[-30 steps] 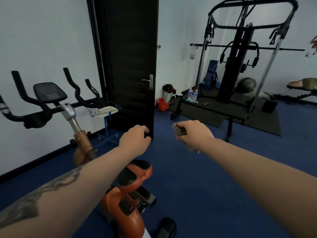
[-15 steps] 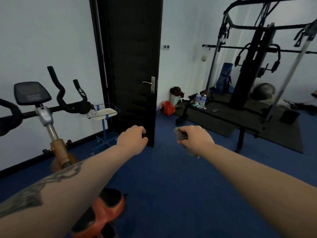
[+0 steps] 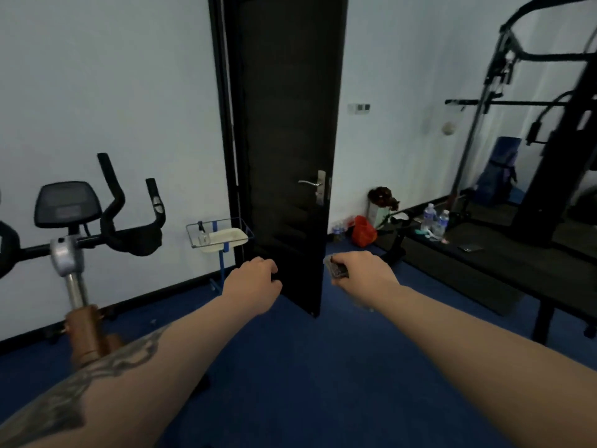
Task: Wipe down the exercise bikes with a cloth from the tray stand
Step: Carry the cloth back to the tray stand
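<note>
A: Cloth — none clearly visible yet. Tray stand [image 3: 223, 236] sits far left by the dark door [image 3: 284, 156], just right of the exercise bike [image 3: 77, 237]; pale tray on it, contents blurred.

B: Hands?

A: Left hand [image 3: 255, 282] curled loosely, holding nothing I can see. Right hand [image 3: 361, 273] grips a small dark object [image 3: 337, 270], identity unclear.

B: Risks?

A: I judge the occupied right hand could fumble the pickup; reaching might knock the small bottle [image 3: 203, 232]. Bike's lower half is cut off.
</note>
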Available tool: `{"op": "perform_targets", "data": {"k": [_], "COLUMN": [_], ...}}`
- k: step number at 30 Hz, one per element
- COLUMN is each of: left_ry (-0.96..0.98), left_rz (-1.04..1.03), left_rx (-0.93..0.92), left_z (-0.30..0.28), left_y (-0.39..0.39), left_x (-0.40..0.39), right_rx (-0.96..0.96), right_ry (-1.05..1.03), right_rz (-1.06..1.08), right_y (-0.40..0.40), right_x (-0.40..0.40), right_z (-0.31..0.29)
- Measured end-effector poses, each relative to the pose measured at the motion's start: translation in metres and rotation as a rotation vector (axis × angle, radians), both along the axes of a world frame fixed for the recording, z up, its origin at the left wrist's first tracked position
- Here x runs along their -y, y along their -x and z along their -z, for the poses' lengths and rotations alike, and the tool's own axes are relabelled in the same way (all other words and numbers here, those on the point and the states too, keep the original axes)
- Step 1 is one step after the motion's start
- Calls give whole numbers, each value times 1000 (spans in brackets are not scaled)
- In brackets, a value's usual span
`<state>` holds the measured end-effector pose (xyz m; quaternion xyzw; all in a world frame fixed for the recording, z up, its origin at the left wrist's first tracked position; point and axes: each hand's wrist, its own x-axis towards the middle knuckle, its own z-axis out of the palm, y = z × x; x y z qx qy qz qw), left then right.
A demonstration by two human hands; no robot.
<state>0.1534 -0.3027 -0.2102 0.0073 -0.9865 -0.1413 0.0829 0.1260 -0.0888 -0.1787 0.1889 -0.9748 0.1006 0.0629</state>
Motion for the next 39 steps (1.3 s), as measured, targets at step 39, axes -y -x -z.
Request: {"op": "perform_targets", "data": {"k": [39], "left_ry": [-60], "left_rz": [-454], "left_rx": [83], "left_z": [38], "left_y": [569], "left_x": [199], "right_rx": [176], "right_ry": [9], "right_rz": [-454], "right_y": [650], "right_x": [252], "right_z": [65]}}
